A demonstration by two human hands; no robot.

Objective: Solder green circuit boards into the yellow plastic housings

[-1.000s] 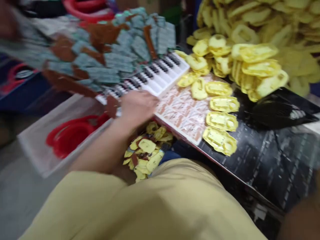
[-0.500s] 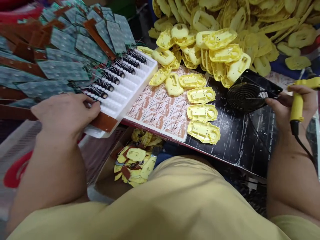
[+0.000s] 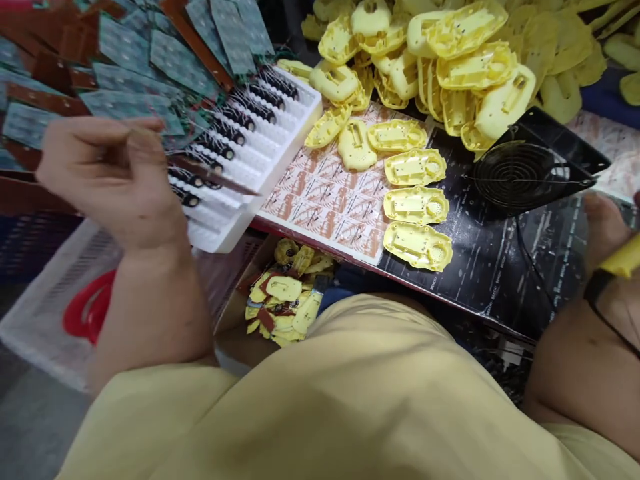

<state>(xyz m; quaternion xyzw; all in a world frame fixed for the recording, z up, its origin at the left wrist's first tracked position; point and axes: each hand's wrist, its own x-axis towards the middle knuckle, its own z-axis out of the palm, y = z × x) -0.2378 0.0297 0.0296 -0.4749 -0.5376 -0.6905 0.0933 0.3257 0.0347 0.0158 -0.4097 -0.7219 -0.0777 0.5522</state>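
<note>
My left hand is raised over the white foam tray, its fingers pinched on a brown circuit board seen edge-on. The tray holds rows of black parts with wires. Green and brown circuit boards lie heaped at the upper left. My right hand is at the right edge, closed on a yellow-handled tool with a black cord. Three yellow plastic shells lie in a column on the board between my hands.
A big heap of yellow shells fills the top right. A black fan stands beside it. Below the table edge sits a box of yellow scraps. A white crate with a red ring is at the lower left.
My left hand has lifted a brown board off the pile and turned it edge-on. My right hand with the yellow tool has dropped lower toward the right edge.
</note>
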